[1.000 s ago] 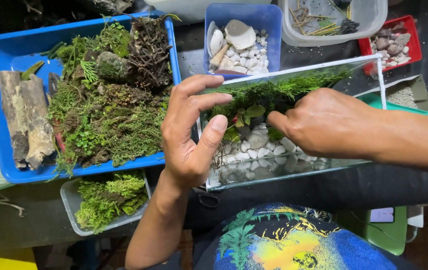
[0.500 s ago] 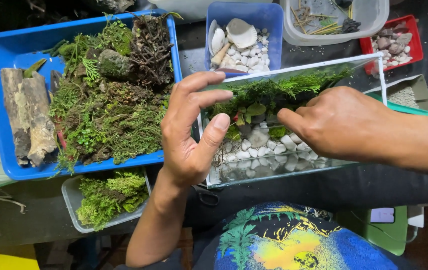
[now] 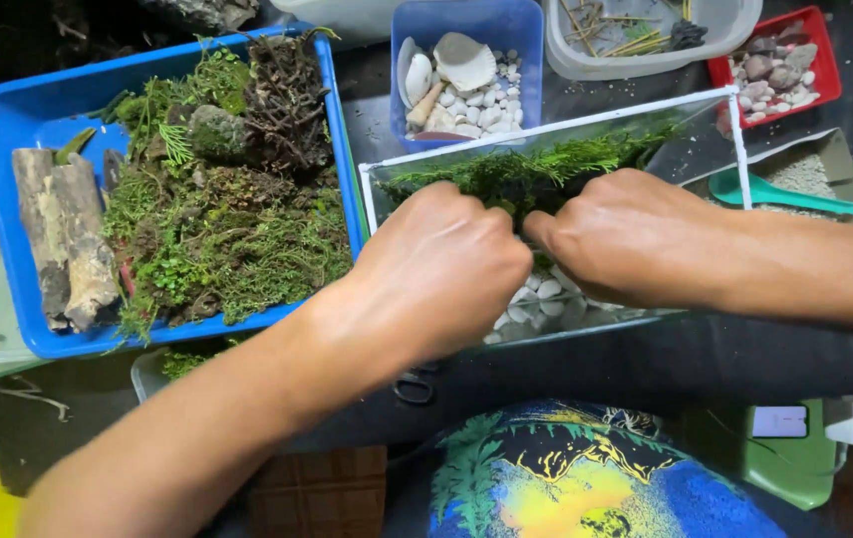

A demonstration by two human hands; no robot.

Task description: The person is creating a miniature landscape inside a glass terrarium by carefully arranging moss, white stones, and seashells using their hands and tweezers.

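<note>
Inside the glass tank (image 3: 706, 139), both hands are down among the planting. The left hand (image 3: 436, 274) is curled, knuckles up, its fingertips buried at the edge of the green moss (image 3: 536, 169); the right hand (image 3: 636, 239) mirrors it from the other side, fingers bent and pointed inward so the two nearly meet. Both seem to be pinching or pressing the moss, though the fingertips are hidden behind the knuckles, so whether either truly has hold of anything cannot be told. Beneath and between the hands lie white pebbles (image 3: 546, 299) along the tank's near side, with the moss banked against its far wall.

Just left of the tank sits a large blue tray (image 3: 8, 110) heaped with moss, roots and two pieces of bark (image 3: 63, 239). Beyond the tank stands a small blue tub (image 3: 516, 30) of shells and white stones, beside it a clear container of twigs (image 3: 636, 40), then a red tray of brownish stones (image 3: 775, 70). A teal scoop (image 3: 775, 194) rests in a box of gravel to the right.
</note>
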